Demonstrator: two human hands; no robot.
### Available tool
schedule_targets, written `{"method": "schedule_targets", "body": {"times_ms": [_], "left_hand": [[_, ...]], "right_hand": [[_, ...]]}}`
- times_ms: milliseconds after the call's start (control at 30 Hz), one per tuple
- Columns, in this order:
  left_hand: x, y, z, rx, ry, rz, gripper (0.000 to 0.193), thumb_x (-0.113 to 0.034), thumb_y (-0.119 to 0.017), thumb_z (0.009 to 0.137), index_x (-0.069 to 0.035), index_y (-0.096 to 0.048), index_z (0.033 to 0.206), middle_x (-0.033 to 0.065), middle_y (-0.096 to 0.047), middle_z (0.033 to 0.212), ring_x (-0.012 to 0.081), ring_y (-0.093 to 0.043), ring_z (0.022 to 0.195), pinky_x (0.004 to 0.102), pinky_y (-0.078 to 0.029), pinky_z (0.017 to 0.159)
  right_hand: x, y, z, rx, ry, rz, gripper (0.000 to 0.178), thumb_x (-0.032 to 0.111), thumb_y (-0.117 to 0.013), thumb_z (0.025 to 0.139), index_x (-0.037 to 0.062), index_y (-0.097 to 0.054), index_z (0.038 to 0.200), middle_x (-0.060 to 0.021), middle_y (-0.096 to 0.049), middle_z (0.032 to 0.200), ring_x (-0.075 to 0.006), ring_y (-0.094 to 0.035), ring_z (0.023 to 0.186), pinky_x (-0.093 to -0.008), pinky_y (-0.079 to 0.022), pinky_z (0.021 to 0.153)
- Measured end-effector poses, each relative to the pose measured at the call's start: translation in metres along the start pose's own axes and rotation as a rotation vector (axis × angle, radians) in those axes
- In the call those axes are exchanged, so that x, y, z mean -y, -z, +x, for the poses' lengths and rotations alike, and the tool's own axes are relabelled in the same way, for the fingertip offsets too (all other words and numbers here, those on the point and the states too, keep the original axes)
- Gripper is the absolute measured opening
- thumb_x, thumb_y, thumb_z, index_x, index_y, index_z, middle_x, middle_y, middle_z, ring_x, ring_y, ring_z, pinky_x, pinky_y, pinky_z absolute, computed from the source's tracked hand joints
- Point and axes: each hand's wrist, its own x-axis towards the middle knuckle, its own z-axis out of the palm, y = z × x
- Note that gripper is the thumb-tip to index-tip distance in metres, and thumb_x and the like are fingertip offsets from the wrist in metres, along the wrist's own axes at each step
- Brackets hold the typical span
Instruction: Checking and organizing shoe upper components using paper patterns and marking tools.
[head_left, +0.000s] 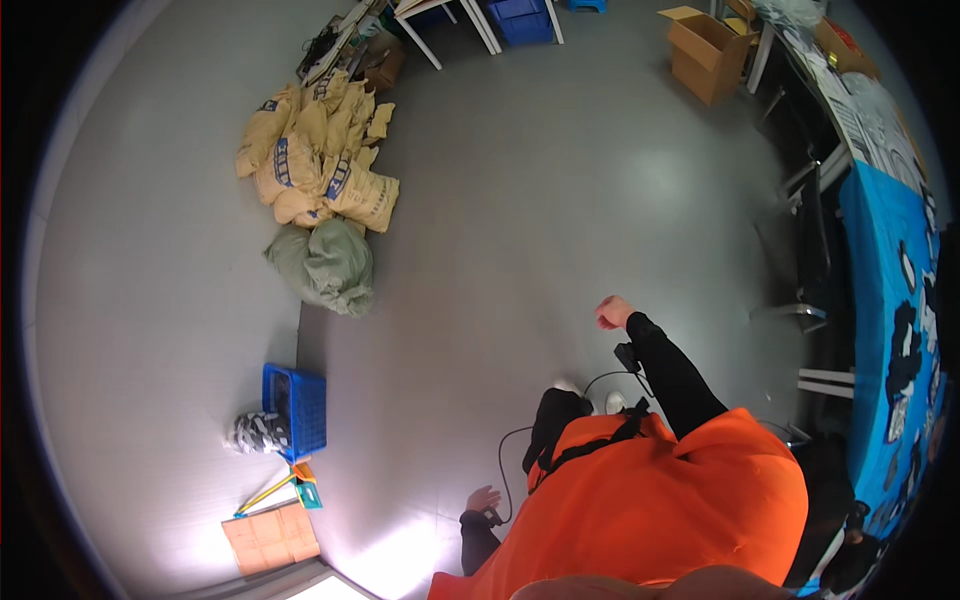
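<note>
My right hand [613,312] is out in front of me over the grey floor, its fingers curled in and nothing visible in them. Low at my left side hangs my left hand [485,499], fingers stretched out and holding nothing. A small black device [627,356] shows beside my right forearm. From near it, a thin black cable [600,376] loops in front of my body, and a cable also runs by my left wrist. My white shoes [615,402] stand on the floor below my orange top [660,500].
Yellowish sacks [320,150] and a grey-green sack [335,265] lie along the left. Nearer are a blue crate [312,410] and flattened cardboard [270,540]. At right stand a blue-covered table [870,240] and a dark chair [815,235]; an open carton [705,60] sits far right.
</note>
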Motion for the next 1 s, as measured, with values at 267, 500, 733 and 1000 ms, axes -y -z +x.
{"method": "schedule_targets", "body": {"times_ms": [267, 500, 733, 1000], "left_hand": [[-0.154, 0.075, 0.160, 0.447, -0.689, 0.718, 0.035, -0.031, -0.062, 0.074, -0.009, -0.062, 0.101, 0.0122, -0.061, 0.105, 0.0259, -0.056, 0.103, 0.0355, -0.044, 0.086], [-0.472, 0.046, 0.238, -0.007, -0.908, 1.703, 0.021, -0.025, -0.051, 0.077, -0.006, -0.061, 0.079, 0.0139, -0.062, 0.085, 0.0351, -0.058, 0.081, 0.0471, -0.046, 0.068], [-0.716, -0.029, 0.279, -0.062, -0.565, 0.434, 0.018, -0.020, -0.055, 0.077, -0.006, -0.059, 0.088, 0.0129, -0.060, 0.087, 0.0312, -0.055, 0.087, 0.0435, -0.043, 0.078], [-0.790, -0.008, 0.298, 0.008, -0.498, 0.744, 0.020, -0.021, -0.050, 0.083, -0.005, -0.055, 0.094, 0.0110, -0.060, 0.080, 0.0219, -0.056, 0.070, 0.0330, -0.045, 0.057]], "right_hand": [[-0.040, 0.135, 0.086, -0.183, 0.062, -0.742, 0.013, 0.025, -0.065, 0.059, 0.0126, -0.064, 0.060, -0.0077, -0.059, 0.061, -0.0276, -0.060, 0.065, -0.0405, -0.049, 0.058], [-0.084, 0.160, 0.047, -0.256, -0.415, -0.195, 0.031, 0.020, -0.046, 0.083, 0.0019, -0.063, 0.065, -0.0129, -0.064, 0.063, -0.0198, -0.063, 0.053, -0.0339, -0.050, 0.049], [-0.141, 0.225, 0.154, -0.228, -0.187, -0.834, 0.022, 0.012, -0.048, 0.081, 0.0002, -0.061, 0.067, -0.0113, -0.064, 0.067, -0.0253, -0.064, 0.057, -0.0371, -0.047, 0.044], [0.248, 0.232, 0.437, -0.135, 0.081, -1.222, 0.010, 0.021, -0.066, 0.055, 0.0153, -0.059, 0.058, -0.0068, -0.057, 0.054, -0.0277, -0.058, 0.054, -0.0416, -0.046, 0.050]]}}
